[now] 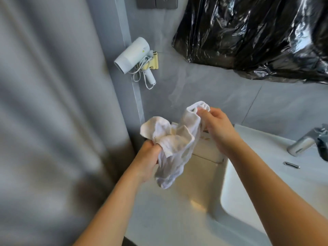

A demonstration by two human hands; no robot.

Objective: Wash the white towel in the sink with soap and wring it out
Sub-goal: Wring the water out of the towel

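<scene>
a white hair dryer (134, 55) is hanging in a pale yellow holder (154, 62) on the grey wall (204, 82), its cord (142, 75) looping below. a crumpled black plastic sheet (257, 32) is covering the upper right. a grey curtain (49, 103) is filling the left side. a dark switch plate (157, 2) is sitting at the top edge.

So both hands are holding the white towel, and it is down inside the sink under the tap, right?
Not quite. Both hands, left and right, do hold the white towel, but the head view shows it held up over the counter, left of the sink and away from the tap.
</scene>
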